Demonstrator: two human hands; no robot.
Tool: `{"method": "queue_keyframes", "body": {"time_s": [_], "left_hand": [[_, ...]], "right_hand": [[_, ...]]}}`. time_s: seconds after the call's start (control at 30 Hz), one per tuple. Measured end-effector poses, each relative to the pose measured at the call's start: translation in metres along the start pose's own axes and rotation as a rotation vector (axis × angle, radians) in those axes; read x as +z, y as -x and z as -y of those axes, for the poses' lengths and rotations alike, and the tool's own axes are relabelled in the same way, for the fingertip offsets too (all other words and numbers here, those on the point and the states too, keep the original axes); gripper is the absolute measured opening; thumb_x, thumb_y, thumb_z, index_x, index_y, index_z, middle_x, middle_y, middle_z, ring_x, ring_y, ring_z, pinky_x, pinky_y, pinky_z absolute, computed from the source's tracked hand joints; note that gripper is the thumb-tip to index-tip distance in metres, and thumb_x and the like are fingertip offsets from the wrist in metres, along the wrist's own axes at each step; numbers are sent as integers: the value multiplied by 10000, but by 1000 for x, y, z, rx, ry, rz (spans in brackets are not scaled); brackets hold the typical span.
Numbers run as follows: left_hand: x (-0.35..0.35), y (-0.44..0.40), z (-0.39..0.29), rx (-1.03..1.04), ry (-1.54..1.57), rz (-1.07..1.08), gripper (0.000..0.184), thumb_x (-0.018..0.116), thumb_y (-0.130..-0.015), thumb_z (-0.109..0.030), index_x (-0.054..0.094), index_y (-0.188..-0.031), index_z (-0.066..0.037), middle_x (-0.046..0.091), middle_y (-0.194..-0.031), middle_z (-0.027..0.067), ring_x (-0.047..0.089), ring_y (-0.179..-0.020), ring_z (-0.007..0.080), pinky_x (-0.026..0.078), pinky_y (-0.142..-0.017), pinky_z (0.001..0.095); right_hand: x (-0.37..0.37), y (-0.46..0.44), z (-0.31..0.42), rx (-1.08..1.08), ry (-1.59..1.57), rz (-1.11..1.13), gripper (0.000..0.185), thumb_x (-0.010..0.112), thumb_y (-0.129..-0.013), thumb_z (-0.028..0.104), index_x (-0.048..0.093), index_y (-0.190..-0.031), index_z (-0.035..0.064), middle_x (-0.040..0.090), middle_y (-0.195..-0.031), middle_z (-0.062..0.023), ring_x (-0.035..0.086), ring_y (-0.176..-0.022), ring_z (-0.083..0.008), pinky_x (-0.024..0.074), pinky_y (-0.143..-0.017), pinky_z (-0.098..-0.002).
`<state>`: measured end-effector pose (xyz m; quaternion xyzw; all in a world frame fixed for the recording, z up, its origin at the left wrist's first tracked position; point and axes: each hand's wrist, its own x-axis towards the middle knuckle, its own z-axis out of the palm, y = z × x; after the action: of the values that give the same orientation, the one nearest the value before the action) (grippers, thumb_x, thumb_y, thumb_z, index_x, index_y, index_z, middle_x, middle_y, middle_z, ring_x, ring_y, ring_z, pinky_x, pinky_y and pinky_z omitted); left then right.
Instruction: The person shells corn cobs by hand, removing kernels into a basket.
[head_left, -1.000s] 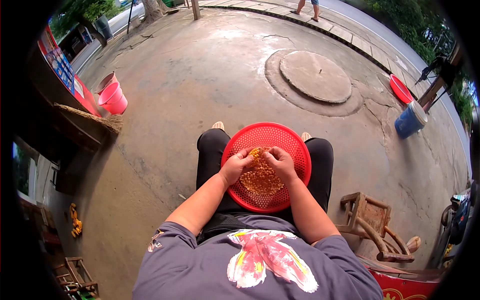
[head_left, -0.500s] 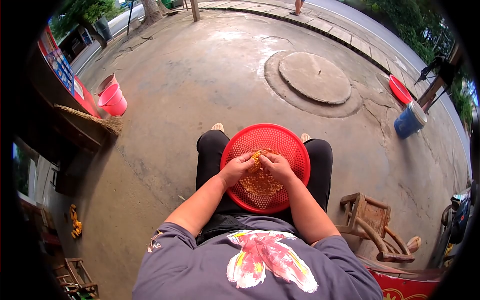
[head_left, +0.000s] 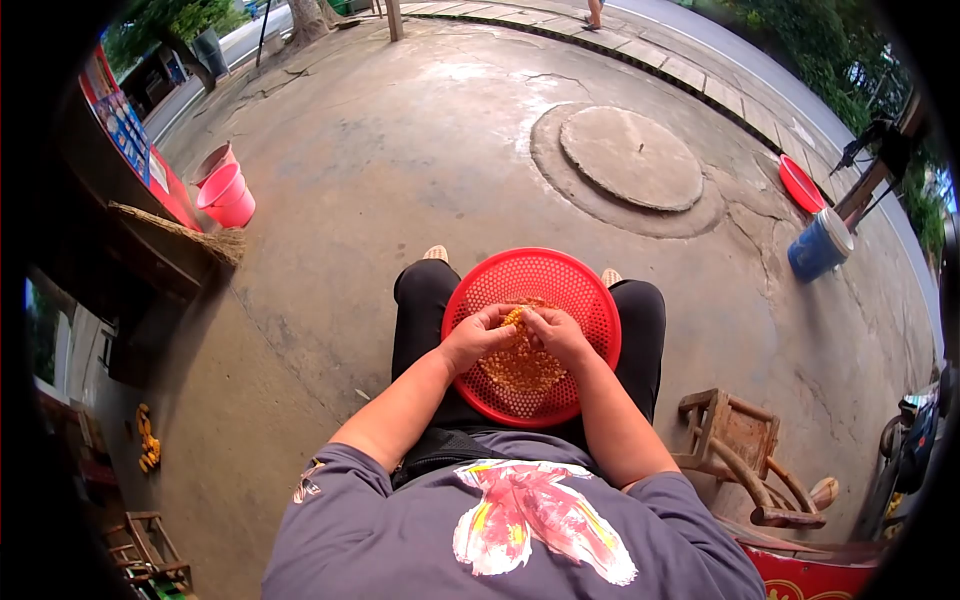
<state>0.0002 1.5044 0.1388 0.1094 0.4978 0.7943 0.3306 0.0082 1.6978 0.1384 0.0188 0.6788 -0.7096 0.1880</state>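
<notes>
A red perforated plastic basket [head_left: 540, 262] rests across my thighs. Loose yellow corn kernels [head_left: 522, 375] lie on its bottom. Over the basket, both hands meet at an ear of corn [head_left: 512, 319], which is mostly covered by my fingers. My left hand [head_left: 474, 337] is closed round the ear from the left side. The fingers of my right hand [head_left: 556, 333] press on the ear from the right, with the thumb against its upper part.
A wooden chair [head_left: 735, 435] stands at the right. Pink buckets [head_left: 228, 196] and a straw broom [head_left: 215, 243] are at the left. More corn ears [head_left: 148, 440] lie on the floor. A blue bucket [head_left: 818, 246], a red basin [head_left: 800, 183] and a round concrete cover [head_left: 632, 158] are ahead.
My fingers have shifted slightly on the ear of corn, and less of it shows now. Both arms stay in nearly the same place, and the basket has not moved.
</notes>
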Motion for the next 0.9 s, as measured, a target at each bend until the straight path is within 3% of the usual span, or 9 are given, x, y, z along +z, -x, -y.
{"method": "queue_keyframes", "body": {"time_s": [0.1,0.33,0.4,0.53,0.8,0.9], "left_hand": [[1,1,-1,-4,-25,-7,423,570,-907,-104,435,-1301,-26,546,-1193,58,558,-1059,141,459,-928,280],[7,2,-7,-13,70,-17,444,582,-901,-104,430,-1310,-28,554,-1179,51,562,-1045,128,465,-913,266],[5,2,-6,-12,-44,-32,455,593,-895,-101,430,-1314,-30,560,-1169,46,567,-1030,121,469,-902,259],[0,1,-1,-15,-86,-14,455,598,-892,-100,437,-1312,-34,564,-1162,39,571,-1019,117,473,-894,257],[4,2,-6,-47,124,-24,460,587,-887,-77,419,-1314,-39,544,-1187,75,564,-1056,164,472,-915,302],[-3,0,1,37,-46,-86,465,605,-870,-67,410,-1291,-38,544,-1166,74,561,-1054,172,473,-913,304]], "right_hand": [[-2,-1,-3,-21,115,-12,311,520,-948,315,581,-768,68,529,-645,26,480,-559,-67,412,-530,-216],[-5,-1,-1,-34,-15,24,311,517,-948,312,607,-813,46,536,-667,23,486,-566,-75,425,-544,-224],[-4,0,0,-21,-48,36,308,524,-944,311,618,-838,37,545,-678,22,492,-572,-76,430,-550,-223],[-3,2,1,-50,181,3,291,540,-937,300,637,-921,26,580,-724,19,520,-621,-70,441,-581,-218],[-8,4,4,-60,164,29,232,545,-922,233,637,-940,20,600,-775,5,543,-685,-72,449,-622,-230],[-16,-3,-5,-231,206,-30,237,580,-895,226,625,-935,-3,614,-788,-21,564,-723,-102,468,-662,-248]]}}
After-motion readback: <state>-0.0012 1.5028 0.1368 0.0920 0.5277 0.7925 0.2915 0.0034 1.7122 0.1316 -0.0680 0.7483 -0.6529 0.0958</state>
